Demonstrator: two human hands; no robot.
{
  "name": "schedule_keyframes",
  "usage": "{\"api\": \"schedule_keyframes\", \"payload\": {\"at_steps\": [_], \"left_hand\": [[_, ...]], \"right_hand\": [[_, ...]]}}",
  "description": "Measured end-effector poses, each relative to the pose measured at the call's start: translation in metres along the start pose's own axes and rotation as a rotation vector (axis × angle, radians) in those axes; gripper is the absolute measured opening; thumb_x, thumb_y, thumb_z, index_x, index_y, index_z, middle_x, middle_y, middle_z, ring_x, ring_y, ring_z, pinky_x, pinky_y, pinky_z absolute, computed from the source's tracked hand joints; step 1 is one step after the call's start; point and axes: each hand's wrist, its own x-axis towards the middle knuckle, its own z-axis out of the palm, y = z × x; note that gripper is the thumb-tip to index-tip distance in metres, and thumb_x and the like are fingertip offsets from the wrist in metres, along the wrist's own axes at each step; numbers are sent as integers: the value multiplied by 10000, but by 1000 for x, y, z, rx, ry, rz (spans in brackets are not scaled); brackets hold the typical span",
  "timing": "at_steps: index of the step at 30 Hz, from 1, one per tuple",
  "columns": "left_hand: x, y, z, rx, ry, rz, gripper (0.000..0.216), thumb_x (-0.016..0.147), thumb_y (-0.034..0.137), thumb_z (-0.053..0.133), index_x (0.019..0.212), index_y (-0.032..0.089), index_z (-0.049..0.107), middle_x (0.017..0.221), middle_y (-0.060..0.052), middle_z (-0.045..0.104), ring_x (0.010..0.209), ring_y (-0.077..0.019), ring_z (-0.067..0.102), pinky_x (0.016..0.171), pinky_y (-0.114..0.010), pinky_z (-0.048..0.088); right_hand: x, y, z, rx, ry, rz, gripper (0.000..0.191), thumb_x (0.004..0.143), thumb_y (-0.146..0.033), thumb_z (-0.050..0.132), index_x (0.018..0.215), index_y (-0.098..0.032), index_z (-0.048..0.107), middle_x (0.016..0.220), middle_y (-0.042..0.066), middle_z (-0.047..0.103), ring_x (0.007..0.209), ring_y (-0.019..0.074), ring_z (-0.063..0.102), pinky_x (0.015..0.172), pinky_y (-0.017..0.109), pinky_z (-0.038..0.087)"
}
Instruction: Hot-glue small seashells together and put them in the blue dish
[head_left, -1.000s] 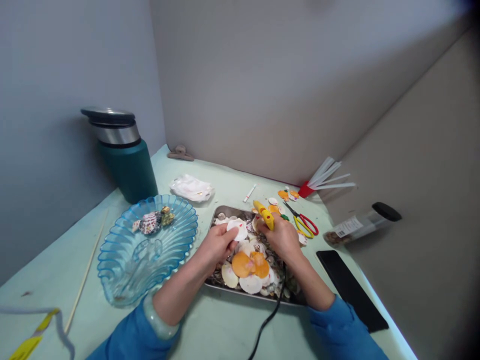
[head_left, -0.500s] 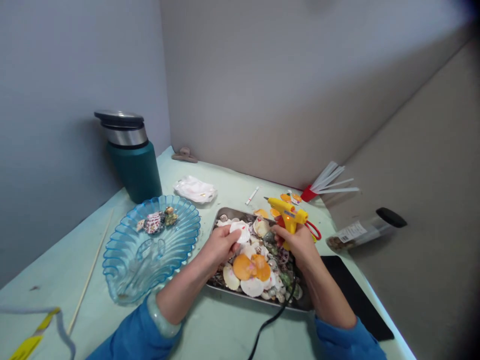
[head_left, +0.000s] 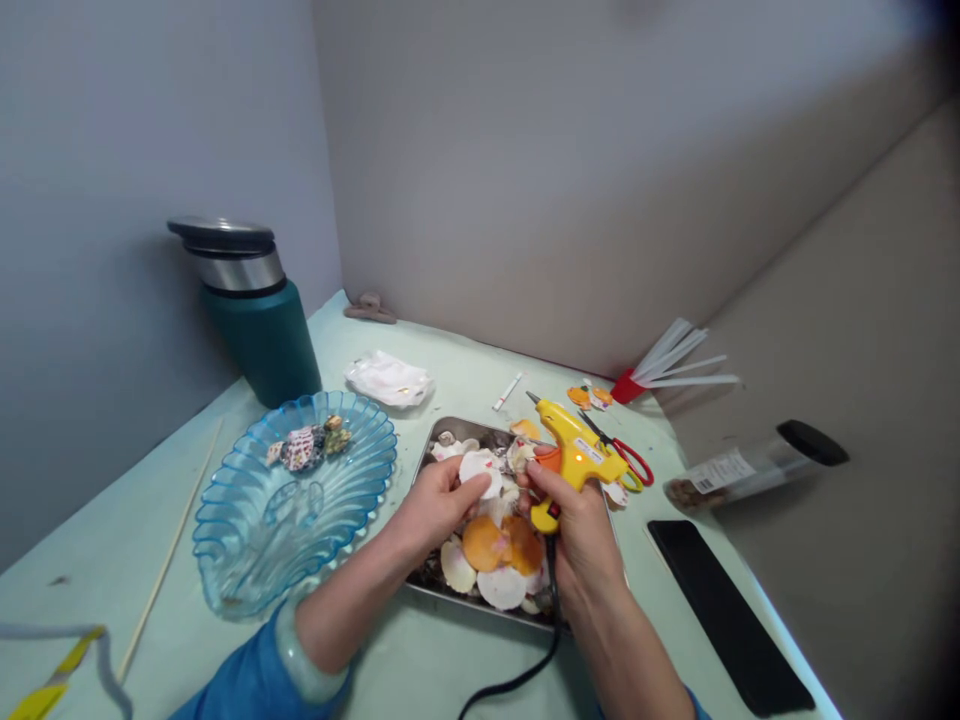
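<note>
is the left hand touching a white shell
Touching: in the head view, the left hand has its thumb lying over a white shell.

It looks like a craft workspace (glue gun (head_left: 574,448), scissors (head_left: 616,446), tray (head_left: 480,605) of shells (head_left: 501,588)).

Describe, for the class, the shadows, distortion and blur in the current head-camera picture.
Head view: a soft shadow falls on the left wall beside the bottle; head view: bottle and clear jar lean outward, probably wide-angle stretch; head view: the far-right edge darkens, and the glue gun's white label is too soft to read.
</note>
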Motion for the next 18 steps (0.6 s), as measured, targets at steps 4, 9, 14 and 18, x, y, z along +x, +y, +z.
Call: {"api": "schedule_keyframes", "payload": {"at_steps": [4,9,14,18], "left_hand": [[0,-1,1,32,-10,33,328,731,471,659,703,177,517,482,79,411,416,-61,283,407,-214,155],[3,-6,-1,-1,-13,37,395,770,543,599,651,187,477,476,70,421,402,-61,288,401,-214,163],[2,-5,-1,-3,-6,23,396,771,539,594,640,186,471,474,74,405,400,-60,288,398,-208,173],[2,-4,-1,25,-7,22,386,786,514,584,621,189,455,475,70,403,404,-61,301,400,-206,186]], "right_hand": [[-2,9,9,51,12,19,250,612,-249,792,748,-175,596,556,-69,577,409,76,503,400,196,430],[-6,14,13,37,-18,70,258,624,-267,786,733,-176,571,507,-71,545,386,95,500,376,208,401],[-5,13,10,0,-37,47,318,614,-296,820,798,-177,589,496,-83,540,382,94,493,369,201,383],[-3,12,8,-14,-9,7,321,618,-304,825,794,-174,590,509,-83,549,408,79,497,400,187,406]]}}
